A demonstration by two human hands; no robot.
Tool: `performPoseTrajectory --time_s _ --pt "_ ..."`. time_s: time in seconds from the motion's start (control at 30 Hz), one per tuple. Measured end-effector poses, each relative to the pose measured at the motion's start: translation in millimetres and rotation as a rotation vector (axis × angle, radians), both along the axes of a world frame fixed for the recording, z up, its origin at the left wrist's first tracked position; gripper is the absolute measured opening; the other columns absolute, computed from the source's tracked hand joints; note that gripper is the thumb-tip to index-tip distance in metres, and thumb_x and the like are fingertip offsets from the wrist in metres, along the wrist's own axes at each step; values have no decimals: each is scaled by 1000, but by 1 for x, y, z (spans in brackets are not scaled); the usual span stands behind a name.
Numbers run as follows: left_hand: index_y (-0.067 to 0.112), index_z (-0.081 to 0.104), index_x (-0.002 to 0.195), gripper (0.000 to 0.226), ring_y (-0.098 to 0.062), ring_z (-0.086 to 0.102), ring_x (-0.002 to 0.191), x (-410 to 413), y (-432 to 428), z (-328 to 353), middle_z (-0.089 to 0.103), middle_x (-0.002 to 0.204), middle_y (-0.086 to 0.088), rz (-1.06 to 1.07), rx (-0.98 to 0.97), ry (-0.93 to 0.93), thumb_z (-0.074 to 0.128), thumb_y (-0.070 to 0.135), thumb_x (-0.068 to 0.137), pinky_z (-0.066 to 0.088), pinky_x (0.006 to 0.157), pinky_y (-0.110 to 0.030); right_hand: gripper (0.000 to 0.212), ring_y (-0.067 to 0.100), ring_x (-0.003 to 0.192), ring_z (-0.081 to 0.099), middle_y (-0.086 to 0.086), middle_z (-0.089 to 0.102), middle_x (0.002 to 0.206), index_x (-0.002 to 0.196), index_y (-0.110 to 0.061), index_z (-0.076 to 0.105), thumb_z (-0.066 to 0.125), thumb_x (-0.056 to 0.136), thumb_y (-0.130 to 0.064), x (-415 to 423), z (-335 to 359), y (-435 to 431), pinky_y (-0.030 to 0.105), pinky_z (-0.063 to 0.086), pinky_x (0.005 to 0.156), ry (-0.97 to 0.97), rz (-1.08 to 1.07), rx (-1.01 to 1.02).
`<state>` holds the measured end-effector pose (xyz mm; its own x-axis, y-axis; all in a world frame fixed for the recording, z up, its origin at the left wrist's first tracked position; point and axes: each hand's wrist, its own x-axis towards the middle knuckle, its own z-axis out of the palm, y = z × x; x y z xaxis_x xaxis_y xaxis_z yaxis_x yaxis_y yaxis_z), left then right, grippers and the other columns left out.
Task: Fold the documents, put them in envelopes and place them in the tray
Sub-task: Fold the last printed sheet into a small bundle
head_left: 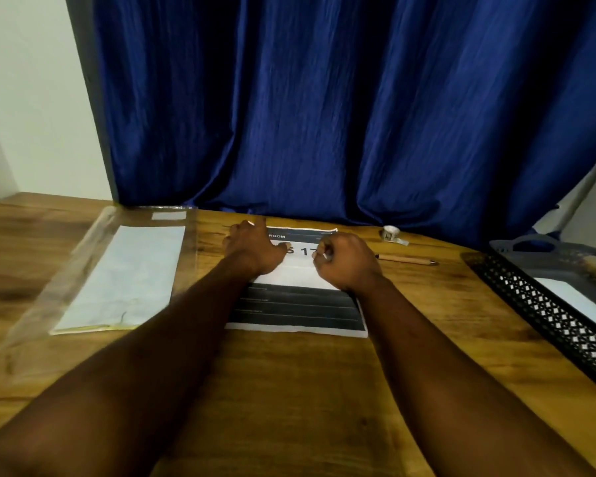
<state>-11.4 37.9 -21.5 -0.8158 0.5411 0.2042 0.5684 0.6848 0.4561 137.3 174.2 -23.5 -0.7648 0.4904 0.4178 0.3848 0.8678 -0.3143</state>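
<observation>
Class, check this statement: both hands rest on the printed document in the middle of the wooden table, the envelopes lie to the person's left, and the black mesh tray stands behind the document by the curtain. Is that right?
One thing is wrong. The head view shows the black mesh tray at the person's right, on the table's right edge, not behind the document. The left hand and right hand do rest on the document, with the envelopes at the left.
</observation>
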Motion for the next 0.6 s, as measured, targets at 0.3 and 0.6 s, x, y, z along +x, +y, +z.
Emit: performPoseTrajectory --time_s 0.3,0.6 --pt "37 32 145 96 -31 58 127 -23 8 -11 63 135 -2 36 392 -157 92 34 70 46 109 -57 7 15 93 58 -5 66 100 96 -25 69 67 94 -32 3 -1 3 36 54 78 10 50 44" --pt "24 70 115 38 -16 72 96 -7 -10 5 75 107 5 -34 641 -344 68 -1 87 61 89 -34 63 23 124 55 3 50 143 147 -23 51 75 90 -36 4 2 0 37 51 97 115 29 85"
